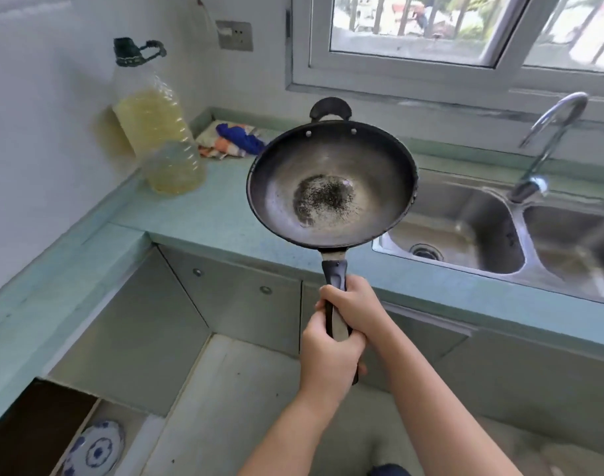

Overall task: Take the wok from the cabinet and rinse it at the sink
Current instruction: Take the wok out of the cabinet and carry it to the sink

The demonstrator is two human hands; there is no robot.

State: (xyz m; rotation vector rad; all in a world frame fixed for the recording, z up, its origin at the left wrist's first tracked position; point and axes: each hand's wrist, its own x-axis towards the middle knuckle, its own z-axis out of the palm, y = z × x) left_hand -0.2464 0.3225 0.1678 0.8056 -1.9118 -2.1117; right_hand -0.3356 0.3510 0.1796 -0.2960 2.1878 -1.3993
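Note:
A dark round wok (331, 166) with a speckled black patch at its bottom is held in the air above the green counter (204, 214), just left of the steel double sink (465, 231). Both hands grip its long dark handle: my right hand (354, 305) higher up, my left hand (328, 355) lower, near the handle's end. The wok's small loop handle points toward the window. The curved tap (547, 139) stands behind the sink, to the right of the wok.
Two plastic oil bottles (149, 115) and a coloured cloth (235, 139) sit at the counter's back left corner. An open cabinet at bottom left shows a blue-patterned plate (98, 448). Closed cabinet doors (245, 297) run below the counter.

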